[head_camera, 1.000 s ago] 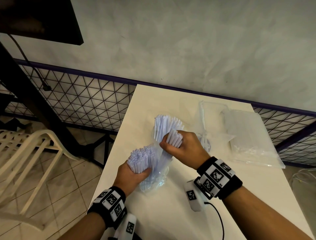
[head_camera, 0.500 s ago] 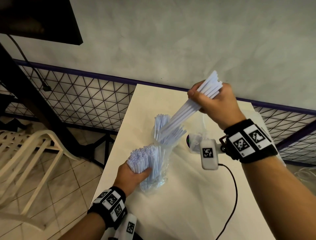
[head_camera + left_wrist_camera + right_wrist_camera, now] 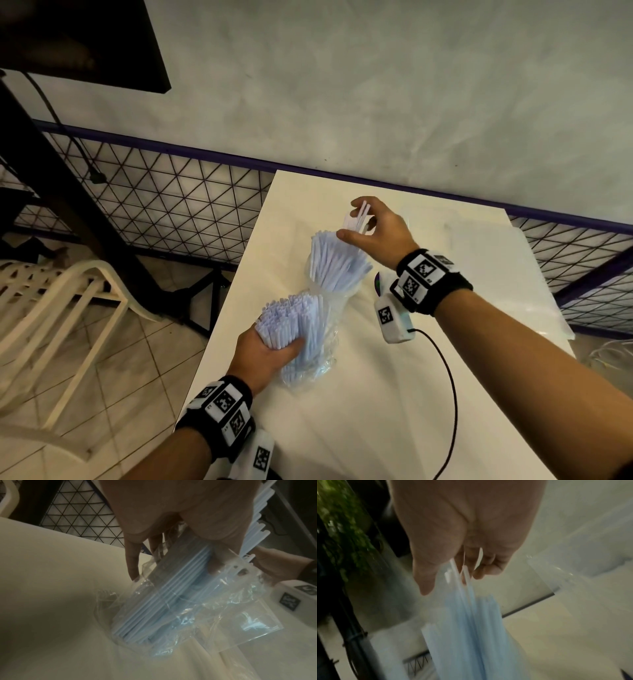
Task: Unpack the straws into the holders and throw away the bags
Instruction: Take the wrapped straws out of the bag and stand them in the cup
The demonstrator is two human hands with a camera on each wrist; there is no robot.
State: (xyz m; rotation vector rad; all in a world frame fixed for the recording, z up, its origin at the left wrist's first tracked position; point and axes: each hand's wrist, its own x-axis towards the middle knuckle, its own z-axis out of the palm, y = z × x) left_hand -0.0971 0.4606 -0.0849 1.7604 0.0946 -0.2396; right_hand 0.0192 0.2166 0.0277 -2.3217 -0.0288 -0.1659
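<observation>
While my left hand (image 3: 265, 353) is gripping a thick bundle of pale blue straws (image 3: 291, 317) through its clear plastic bag (image 3: 318, 359), with the thumb curled across the front and the fingers wrapped behind, the bag's lower end is resting on the white table (image 3: 359, 428) near its left edge. I am watching the right hand (image 3: 376, 229) hovering over the holder (image 3: 337, 263), which is standing just beyond the bag and is already packed with straws fanning outward. Its fingers are loosely bent, and a few white straws (image 3: 358, 217) are sitting between thumb and fingertips, poking above the rest; on the right wrist view they are lying against the fingers (image 3: 488, 566), though blur is keeping me from judging how firmly. More clear bags (image 3: 496, 260) are lying flat on the table's far right side.
</observation>
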